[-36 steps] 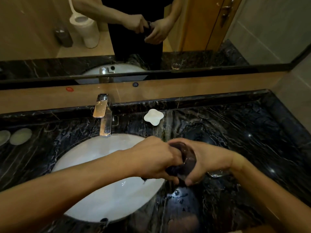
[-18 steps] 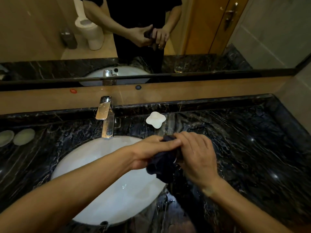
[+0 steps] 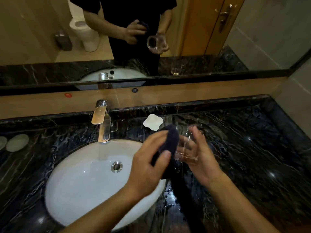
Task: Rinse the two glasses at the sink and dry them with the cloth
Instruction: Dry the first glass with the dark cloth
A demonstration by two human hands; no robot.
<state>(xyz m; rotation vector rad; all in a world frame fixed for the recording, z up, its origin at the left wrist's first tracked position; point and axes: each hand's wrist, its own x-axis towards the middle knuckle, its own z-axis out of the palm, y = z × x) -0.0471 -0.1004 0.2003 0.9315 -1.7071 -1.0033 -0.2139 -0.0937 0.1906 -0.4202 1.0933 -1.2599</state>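
My right hand (image 3: 202,160) holds a clear glass (image 3: 185,149) tilted over the black marble counter (image 3: 252,157), just right of the sink (image 3: 75,185). My left hand (image 3: 148,165) grips a dark cloth (image 3: 169,142), which is bunched against the left side of the glass. The cloth's lower end hangs down over the counter edge of the basin. A second glass (image 3: 175,70) shows only as a reflection in the mirror, standing on the counter; I cannot make it out directly behind my hands.
A chrome faucet (image 3: 103,121) stands behind the white basin, with no water visible from it. A white flower-shaped dish (image 3: 153,122) sits behind my hands. Two round pads (image 3: 16,142) lie at the far left. The counter is wet near the basin.
The cloth was wrapped over and into the glass between both hands. Now my hands have parted, the cloth is beside the glass, and the bare glass shows in my right hand.
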